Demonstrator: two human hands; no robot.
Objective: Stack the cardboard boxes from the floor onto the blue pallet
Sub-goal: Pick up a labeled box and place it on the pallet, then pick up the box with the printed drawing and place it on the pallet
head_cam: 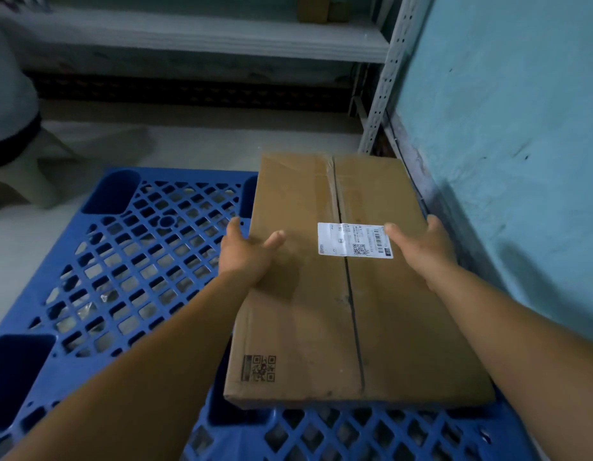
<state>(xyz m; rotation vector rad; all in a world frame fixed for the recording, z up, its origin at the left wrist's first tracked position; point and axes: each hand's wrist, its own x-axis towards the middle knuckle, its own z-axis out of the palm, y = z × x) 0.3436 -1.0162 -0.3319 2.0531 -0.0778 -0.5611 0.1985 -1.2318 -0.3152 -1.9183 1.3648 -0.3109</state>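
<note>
A flat brown cardboard box (305,201) with a white shipping label (355,240) lies on the right side of the blue plastic grid pallet (122,261). My left hand (248,254) straddles the box's left edge, its thumb on the top face and its fingers extended down the side. At the right edge, my right hand (421,247) does the same, its thumb touching the label. The fingers of both hands look straight, not curled. The box's right edge runs close to the wall.
A turquoise wall (504,128) rises directly right of the pallet. Behind it stands a grey metal rack with an upright (384,78) and a shelf (188,38) that carries a small brown box (315,8). A pale blurred object (9,94) sits on the floor at far left.
</note>
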